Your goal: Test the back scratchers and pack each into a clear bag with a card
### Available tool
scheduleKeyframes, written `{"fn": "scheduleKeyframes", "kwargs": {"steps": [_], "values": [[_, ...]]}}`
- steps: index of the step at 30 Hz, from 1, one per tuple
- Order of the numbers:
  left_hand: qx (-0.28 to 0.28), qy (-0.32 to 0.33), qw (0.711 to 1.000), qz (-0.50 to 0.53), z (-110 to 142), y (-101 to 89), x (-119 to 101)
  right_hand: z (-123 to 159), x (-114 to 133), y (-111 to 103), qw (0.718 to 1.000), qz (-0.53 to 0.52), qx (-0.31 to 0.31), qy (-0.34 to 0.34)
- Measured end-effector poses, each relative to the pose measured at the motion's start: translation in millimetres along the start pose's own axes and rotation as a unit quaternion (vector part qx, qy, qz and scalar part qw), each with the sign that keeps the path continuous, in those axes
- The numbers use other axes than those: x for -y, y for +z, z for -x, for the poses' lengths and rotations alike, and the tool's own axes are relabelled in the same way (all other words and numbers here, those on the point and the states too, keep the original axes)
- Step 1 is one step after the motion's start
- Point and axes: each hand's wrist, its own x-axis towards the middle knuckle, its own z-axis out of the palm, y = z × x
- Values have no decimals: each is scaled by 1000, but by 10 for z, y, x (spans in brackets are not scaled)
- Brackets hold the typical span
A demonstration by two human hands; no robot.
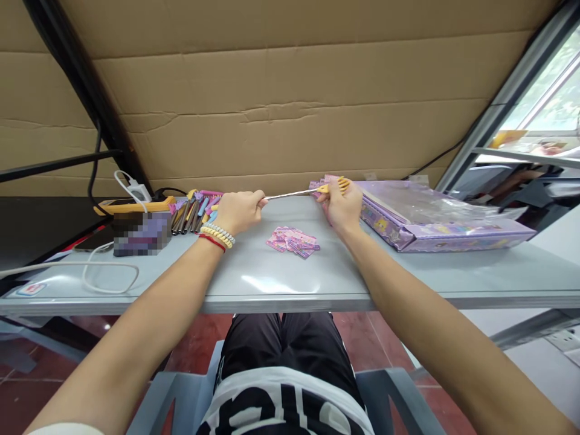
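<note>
A thin telescopic metal rod [290,194] with a yellow claw-shaped head [341,183] is stretched level between my two hands above the grey table [254,278]. My left hand [238,211] is closed around the rod's handle end, bead bracelets on its wrist. My right hand [343,205] is closed on the yellow head end. A small heap of pink and purple stickers or tags [293,240] lies on the table just below the rod.
A row of several similar coloured-handled rods [194,211] lies at the left, beside a blurred purple item [141,233], a charger and white cable [109,278]. A flat purple box under clear plastic [435,223] sits at the right. Cardboard walls off the back.
</note>
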Motion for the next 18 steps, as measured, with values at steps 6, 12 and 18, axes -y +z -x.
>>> {"fn": "scheduleKeyframes", "kwargs": {"steps": [6, 12, 18], "values": [[-15, 27, 999, 29, 23, -22, -231, 262, 139, 222, 993, -70, 91, -6], [-6, 22, 999, 43, 8, 7, -183, 238, 62, 199, 987, -82, 138, 0], [13, 26, 997, 67, 3, 46, -149, 212, -33, 186, 990, -23, 140, -16]]}}
